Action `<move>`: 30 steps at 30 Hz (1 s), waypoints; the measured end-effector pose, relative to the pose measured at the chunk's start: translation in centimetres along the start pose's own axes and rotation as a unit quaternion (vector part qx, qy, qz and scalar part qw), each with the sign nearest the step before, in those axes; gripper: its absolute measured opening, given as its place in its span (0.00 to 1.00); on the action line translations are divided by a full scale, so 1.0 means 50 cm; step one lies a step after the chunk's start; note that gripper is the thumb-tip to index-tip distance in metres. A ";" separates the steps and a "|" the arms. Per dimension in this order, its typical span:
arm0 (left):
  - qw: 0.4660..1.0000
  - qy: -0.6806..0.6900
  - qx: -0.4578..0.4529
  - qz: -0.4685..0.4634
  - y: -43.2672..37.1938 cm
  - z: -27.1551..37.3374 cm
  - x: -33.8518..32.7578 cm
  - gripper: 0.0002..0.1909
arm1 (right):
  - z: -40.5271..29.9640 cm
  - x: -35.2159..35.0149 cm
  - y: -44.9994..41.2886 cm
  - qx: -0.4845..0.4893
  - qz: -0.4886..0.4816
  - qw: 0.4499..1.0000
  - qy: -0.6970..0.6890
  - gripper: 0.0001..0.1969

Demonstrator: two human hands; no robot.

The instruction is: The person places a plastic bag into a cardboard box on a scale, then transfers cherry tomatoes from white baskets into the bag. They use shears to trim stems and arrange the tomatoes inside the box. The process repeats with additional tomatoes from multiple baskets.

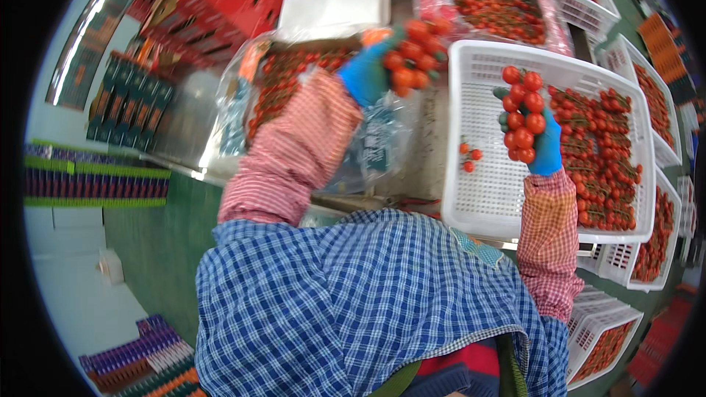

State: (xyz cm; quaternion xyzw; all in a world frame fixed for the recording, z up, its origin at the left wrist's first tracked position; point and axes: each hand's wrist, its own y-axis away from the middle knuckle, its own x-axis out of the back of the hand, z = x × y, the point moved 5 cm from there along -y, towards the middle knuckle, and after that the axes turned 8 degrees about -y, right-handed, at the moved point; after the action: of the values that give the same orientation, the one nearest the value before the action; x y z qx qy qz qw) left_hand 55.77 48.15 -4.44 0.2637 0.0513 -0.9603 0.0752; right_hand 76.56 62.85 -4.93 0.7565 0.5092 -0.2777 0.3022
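Observation:
My left hand (368, 74), in a blue glove with greenish stains, is closed on a truss of cherry tomatoes (415, 55) above the bench, between a plastic-lined box and the white crate. A second truss of cherry tomatoes (521, 113) is gripped by my right hand (546, 143), also blue-gloved, over the white plastic crate (449, 176). More trusses (604, 160) fill the crate's right side, and a few loose tomatoes (469, 157) lie at its left. The plastic-lined box of tomatoes (276, 88) stands partly behind my left sleeve.
White sheets (331, 11) and a red carton (231, 5) lie beyond the lined box. Another lined box of tomatoes (496, 11) stands behind the crate. Further white crates of tomatoes (656, 231) are at the right. Dark green cartons (129, 102) stand at the left.

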 end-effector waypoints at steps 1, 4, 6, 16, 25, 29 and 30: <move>0.999 -0.040 -0.008 0.029 0.066 0.050 0.058 0.33 | 0.037 -0.036 -0.034 -0.062 0.027 0.998 -0.002 0.23; 0.948 -0.267 0.048 0.164 0.253 0.131 0.187 0.32 | 0.142 -0.185 -0.129 -0.110 -0.140 0.983 -0.047 0.19; 0.858 -0.477 0.080 0.173 0.339 0.153 0.228 0.31 | 0.220 -0.263 -0.183 -0.017 -0.177 0.978 0.112 0.21; 0.457 -0.870 0.179 -0.048 0.519 0.048 0.250 0.34 | 0.517 -0.356 -0.197 0.113 -0.349 0.470 0.803 0.29; 0.578 -0.806 0.128 0.018 0.374 0.124 0.215 0.33 | 0.296 -0.261 -0.104 0.349 -0.232 0.548 0.724 0.22; 0.776 -0.629 0.042 0.023 0.182 0.119 0.165 0.26 | -0.020 0.066 -0.030 0.141 0.149 0.823 0.530 0.18; 0.751 -0.658 0.055 0.016 0.120 0.097 0.138 0.24 | -0.118 0.152 0.032 0.086 0.259 0.723 0.635 0.14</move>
State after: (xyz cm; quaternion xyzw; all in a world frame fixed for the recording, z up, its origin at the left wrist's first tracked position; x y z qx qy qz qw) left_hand 48.54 40.78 -4.18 -0.4288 -0.0684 -0.8962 0.0910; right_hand 81.21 71.33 -6.26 0.8812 0.3397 0.3137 -0.0978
